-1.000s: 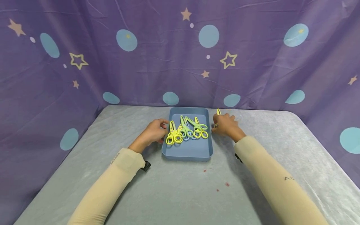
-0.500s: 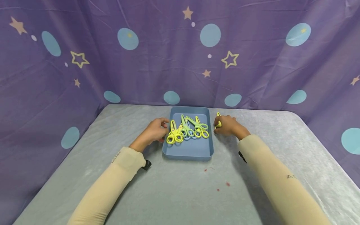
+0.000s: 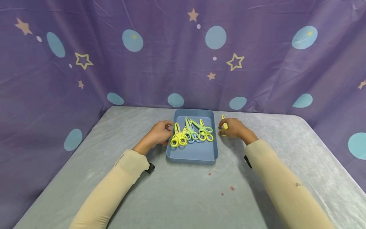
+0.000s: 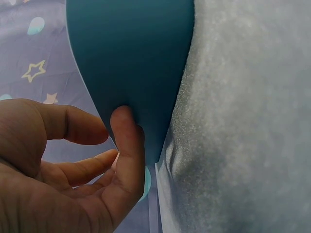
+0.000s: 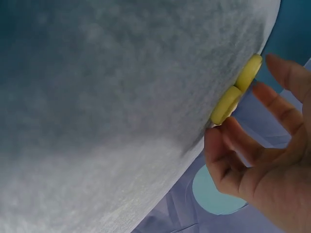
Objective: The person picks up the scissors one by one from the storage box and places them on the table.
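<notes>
A blue-grey shallow tray [image 3: 194,156] sits on the table with several yellow, green and blue scissors [image 3: 190,132] overlapping inside. My left hand [image 3: 158,133] holds the tray's left side. In the left wrist view, one finger lies against its outer wall [image 4: 131,53] while others reach to the rim. Just right of the tray, a pair of yellow scissors [image 3: 225,126] lies on the table, blade tip pointing away from me. My right hand [image 3: 233,128] is beside it with fingers spread loosely around its handle loops [image 5: 226,105]; the fingertips are very close to or touching them.
A grey cloth-covered table [image 3: 183,194] carries everything; small red marks [image 3: 232,188] dot it in front of the tray. Behind and along the sides hangs a purple curtain [image 3: 160,76] with stars and blue circles. The tray's front part shows bare floor.
My right hand has shifted back and to the right, its fingers loosening, and more of the yellow scissors shows. My left hand and the tray stay in place; the head view has shifted slightly.
</notes>
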The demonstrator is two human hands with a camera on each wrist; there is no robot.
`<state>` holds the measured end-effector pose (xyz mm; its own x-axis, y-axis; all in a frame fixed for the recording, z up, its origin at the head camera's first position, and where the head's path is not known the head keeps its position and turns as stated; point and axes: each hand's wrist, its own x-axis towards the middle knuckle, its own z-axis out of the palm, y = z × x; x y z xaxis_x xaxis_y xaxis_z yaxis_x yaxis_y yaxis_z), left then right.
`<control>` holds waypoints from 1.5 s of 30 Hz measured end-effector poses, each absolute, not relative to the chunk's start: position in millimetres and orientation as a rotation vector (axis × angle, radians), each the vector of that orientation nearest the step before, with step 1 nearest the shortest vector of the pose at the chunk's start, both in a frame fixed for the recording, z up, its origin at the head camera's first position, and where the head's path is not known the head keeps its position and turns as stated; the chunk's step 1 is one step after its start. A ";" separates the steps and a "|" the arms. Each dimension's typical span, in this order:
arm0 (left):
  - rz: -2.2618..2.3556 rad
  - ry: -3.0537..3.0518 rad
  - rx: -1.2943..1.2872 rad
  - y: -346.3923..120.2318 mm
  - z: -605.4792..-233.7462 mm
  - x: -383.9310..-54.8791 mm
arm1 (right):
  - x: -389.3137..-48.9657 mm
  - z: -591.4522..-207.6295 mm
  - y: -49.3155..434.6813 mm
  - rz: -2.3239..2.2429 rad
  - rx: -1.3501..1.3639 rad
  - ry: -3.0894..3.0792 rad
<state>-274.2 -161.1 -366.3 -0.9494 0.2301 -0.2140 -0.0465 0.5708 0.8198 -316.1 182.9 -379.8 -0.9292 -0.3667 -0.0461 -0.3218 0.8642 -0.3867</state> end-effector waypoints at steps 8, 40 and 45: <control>1.328 2.495 0.153 -160.9 -366.5 -274.4 | -309.0 -376.9 184.8 -0.596 -0.559 3.071; 1.319 2.504 0.137 -161.7 -365.6 -274.8 | -296.9 -370.0 128.5 -0.482 -1.246 3.029; 1.313 2.502 0.143 -162.1 -366.6 -274.6 | -296.7 -369.1 119.6 -0.417 -1.277 2.983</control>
